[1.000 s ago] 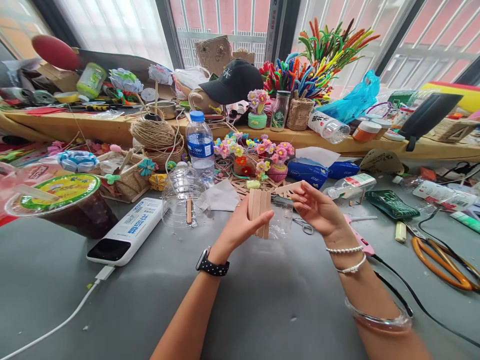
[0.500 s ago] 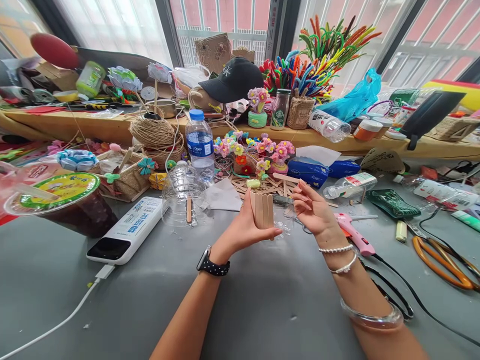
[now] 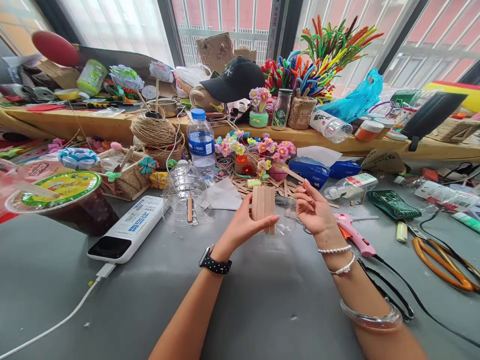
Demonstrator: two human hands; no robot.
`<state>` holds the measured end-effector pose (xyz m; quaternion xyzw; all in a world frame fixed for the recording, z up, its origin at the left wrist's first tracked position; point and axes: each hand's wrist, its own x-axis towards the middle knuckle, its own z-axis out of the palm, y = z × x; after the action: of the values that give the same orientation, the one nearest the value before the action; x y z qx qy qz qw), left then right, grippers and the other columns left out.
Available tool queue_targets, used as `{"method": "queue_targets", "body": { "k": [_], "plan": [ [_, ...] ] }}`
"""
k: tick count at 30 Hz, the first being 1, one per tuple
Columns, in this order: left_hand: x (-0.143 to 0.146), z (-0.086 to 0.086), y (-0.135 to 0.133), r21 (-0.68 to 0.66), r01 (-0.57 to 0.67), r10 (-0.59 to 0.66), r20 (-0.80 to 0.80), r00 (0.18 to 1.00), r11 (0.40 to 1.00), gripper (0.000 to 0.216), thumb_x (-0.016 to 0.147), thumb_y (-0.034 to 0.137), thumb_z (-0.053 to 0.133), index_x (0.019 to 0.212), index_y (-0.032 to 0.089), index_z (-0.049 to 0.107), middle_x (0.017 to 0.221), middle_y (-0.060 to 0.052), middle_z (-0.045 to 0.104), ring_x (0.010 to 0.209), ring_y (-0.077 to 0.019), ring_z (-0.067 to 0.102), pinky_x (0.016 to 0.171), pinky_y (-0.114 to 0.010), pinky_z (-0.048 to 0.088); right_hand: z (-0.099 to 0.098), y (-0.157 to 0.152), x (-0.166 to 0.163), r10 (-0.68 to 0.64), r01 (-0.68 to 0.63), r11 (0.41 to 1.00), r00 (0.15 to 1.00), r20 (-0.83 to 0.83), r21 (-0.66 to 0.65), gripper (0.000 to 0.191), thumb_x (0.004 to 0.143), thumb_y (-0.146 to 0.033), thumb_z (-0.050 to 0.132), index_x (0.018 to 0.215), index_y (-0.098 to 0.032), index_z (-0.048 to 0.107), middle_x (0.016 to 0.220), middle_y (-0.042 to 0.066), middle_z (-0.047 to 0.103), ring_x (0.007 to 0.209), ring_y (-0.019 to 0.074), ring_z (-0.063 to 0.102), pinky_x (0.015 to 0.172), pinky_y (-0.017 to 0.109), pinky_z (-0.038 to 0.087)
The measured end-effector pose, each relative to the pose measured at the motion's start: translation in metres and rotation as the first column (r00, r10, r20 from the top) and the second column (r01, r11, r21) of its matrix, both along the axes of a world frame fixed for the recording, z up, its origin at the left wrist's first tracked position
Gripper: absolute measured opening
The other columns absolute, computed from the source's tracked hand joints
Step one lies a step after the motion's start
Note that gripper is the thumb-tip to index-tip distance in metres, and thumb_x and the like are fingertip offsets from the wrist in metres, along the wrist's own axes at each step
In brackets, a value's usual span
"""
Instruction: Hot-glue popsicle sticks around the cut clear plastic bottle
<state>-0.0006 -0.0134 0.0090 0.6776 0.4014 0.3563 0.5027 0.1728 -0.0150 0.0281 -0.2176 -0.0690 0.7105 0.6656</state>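
My left hand [image 3: 243,225] is closed around a small panel of popsicle sticks [image 3: 263,204], several set side by side and held upright, the thumb across the lower part. To its right, my right hand [image 3: 312,206] pinches the end of a single popsicle stick [image 3: 294,174], which slants up to the left from the fingertips, apart from the panel. Behind both hands lies a pile of loose popsicle sticks [image 3: 243,186]. Left of my left hand, a cut clear plastic bottle [image 3: 183,192] stands with a short stick [image 3: 189,209] on its side.
A pink glue gun [image 3: 356,235] and orange-handled scissors [image 3: 442,265] lie to the right. On the left are a white power bank [image 3: 129,230] with its cable and a lidded drink cup [image 3: 80,210]. A water bottle [image 3: 201,145] and crafts line the shelf [image 3: 232,131].
The single stick in my right hand has tilted, its free end now pointing up to the left. The panel in my left hand has turned slightly and its lower end shows more.
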Motion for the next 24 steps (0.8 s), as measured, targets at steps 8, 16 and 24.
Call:
{"method": "queue_targets", "body": {
  "k": [8,16,24],
  "plan": [
    [-0.001,0.001,0.001,-0.051,0.082,-0.081,0.016,0.997,0.995,0.073,0.069,0.045,0.055,0.129,0.023,0.02,0.127,-0.006,0.037,0.114,-0.0229,0.037,0.093,-0.034,0.034,0.0,0.0,-0.002,-0.072,0.069,0.996,0.996,-0.052,-0.048,0.015,0.083,-0.016,0.039,0.068,-0.016,0.041,0.054,-0.007,0.036,0.034,-0.0031,0.029,0.025,0.005,0.023],
    [0.003,0.006,0.003,-0.124,-0.011,0.023,0.099,0.995,0.992,0.074,0.067,0.041,0.056,0.129,0.023,0.02,0.127,-0.006,0.037,0.113,-0.0231,0.038,0.093,-0.034,0.035,0.003,-0.003,0.002,-0.004,0.005,0.999,1.0,-0.029,0.043,0.011,0.076,-0.014,0.05,0.068,-0.017,0.043,0.055,-0.008,0.037,0.037,-0.0029,0.032,0.028,0.005,0.027],
    [0.004,0.003,0.004,-0.147,-0.035,0.045,0.064,0.997,0.988,0.077,0.063,0.04,0.061,0.128,0.023,0.023,0.124,-0.006,0.042,0.11,-0.0235,0.041,0.09,-0.035,0.038,0.015,-0.016,0.024,0.123,-0.238,0.954,0.864,0.489,0.181,0.018,0.069,-0.017,0.059,0.057,-0.016,0.045,0.051,-0.007,0.033,0.042,0.0004,0.031,0.038,0.011,0.031]
  ]
}}
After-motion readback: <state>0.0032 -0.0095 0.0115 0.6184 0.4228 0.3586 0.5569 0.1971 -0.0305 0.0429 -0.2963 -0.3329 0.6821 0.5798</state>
